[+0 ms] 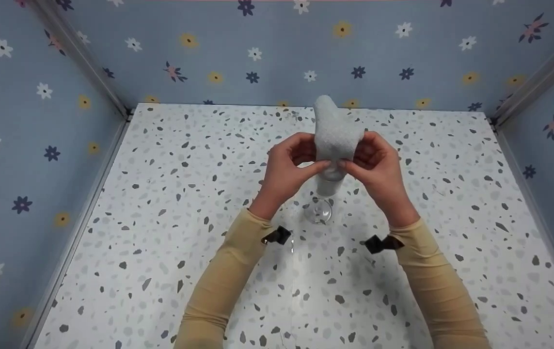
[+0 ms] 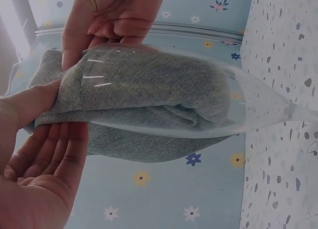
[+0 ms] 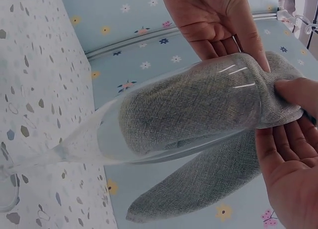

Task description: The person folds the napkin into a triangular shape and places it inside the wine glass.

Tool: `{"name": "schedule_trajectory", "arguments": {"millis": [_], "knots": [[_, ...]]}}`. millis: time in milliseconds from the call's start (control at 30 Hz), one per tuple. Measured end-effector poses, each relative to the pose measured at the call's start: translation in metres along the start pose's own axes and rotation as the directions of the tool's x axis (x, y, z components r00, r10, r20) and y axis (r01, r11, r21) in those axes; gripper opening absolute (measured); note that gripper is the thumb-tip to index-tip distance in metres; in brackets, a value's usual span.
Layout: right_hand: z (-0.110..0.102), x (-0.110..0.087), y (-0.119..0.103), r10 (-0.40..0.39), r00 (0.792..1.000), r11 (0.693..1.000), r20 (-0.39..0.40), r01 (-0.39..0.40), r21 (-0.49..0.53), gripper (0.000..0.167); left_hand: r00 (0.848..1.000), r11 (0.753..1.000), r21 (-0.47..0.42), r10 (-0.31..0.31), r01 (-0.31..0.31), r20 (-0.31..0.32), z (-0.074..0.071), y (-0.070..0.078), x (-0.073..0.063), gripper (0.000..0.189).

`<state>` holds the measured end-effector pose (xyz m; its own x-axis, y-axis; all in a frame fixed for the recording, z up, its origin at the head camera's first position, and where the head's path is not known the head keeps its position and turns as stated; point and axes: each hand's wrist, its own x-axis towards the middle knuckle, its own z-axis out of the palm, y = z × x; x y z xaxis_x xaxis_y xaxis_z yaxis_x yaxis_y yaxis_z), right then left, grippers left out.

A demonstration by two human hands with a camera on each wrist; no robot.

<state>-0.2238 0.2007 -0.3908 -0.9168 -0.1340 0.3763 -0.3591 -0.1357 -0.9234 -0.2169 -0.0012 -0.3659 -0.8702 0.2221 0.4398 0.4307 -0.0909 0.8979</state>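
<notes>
A clear champagne flute (image 1: 319, 212) has its foot on the table, with its bowl (image 2: 237, 110) and stem showing in both wrist views. Part of a grey cloth (image 1: 335, 131) is tucked inside the bowl. The rest folds over the rim and hangs down outside on the far side. At the rim, my left hand (image 1: 286, 162) pinches the cloth between thumb and fingers. Opposite it, my right hand (image 1: 381, 162) pinches the cloth the same way. Both thumbs lie on the near side, nearly meeting; the other fingers are partly hidden behind the cloth.
The white speckled table (image 1: 160, 252) spreads beneath both arms. Blue flowered panels (image 1: 281, 53) stand behind it and at both sides, with metal rails along their corners. A small dark camera mount sits on each wrist.
</notes>
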Motion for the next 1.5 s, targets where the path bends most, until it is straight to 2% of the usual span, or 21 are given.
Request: {"name": "schedule_trajectory", "arguments": {"millis": [367,633,733,867,1033,1133,1233,1300,1433,1500], "knots": [[0.001,-0.003,0.002,-0.031,0.999,0.99,0.016,0.033,-0.139,0.039,0.999,0.999,0.028,0.039,-0.04,0.022,-0.001,-0.004,-0.002,0.036],[-0.001,-0.005,0.004,0.011,1.0,0.998,-0.007,-0.011,-0.061,0.04,0.999,1.0,-0.019,0.0,-0.001,-0.041,0.004,-0.008,-0.003,0.033],[-0.002,-0.005,0.003,0.036,0.999,0.999,-0.002,-0.036,-0.036,0.043,0.999,0.999,-0.038,-0.021,0.019,-0.044,0.004,-0.008,-0.003,0.033],[-0.004,-0.005,0.002,0.087,0.996,0.996,0.022,-0.087,-0.017,0.051,0.998,0.997,-0.052,-0.055,0.054,-0.009,0.001,-0.01,-0.002,0.035],[-0.008,-0.008,-0.001,0.18,0.982,0.984,0.054,-0.181,0.002,0.061,0.99,0.989,-0.071,-0.125,0.129,0.064,-0.002,-0.029,-0.006,0.049],[-0.011,-0.008,-0.004,0.221,0.974,0.973,0.057,-0.224,0.051,0.059,0.987,0.988,-0.077,-0.13,0.137,0.093,-0.002,-0.039,-0.008,0.059],[-0.014,-0.008,-0.007,0.26,0.963,0.949,0.07,-0.268,0.163,0.052,0.988,0.989,-0.08,-0.114,0.122,0.102,-0.001,-0.045,-0.009,0.063],[-0.016,-0.007,-0.008,0.294,0.952,0.916,0.084,-0.306,0.261,0.047,0.989,0.99,-0.086,-0.106,0.115,0.106,-0.001,-0.048,-0.008,0.065],[-0.023,-0.007,-0.011,0.367,0.922,0.835,0.12,-0.384,0.395,0.04,0.987,0.988,-0.092,-0.112,0.123,0.112,-0.001,-0.052,-0.009,0.07],[-0.027,-0.007,-0.012,0.395,0.909,0.802,0.136,-0.413,0.432,0.037,0.986,0.988,-0.085,-0.122,0.132,0.114,0.0,-0.044,-0.01,0.07]]}}
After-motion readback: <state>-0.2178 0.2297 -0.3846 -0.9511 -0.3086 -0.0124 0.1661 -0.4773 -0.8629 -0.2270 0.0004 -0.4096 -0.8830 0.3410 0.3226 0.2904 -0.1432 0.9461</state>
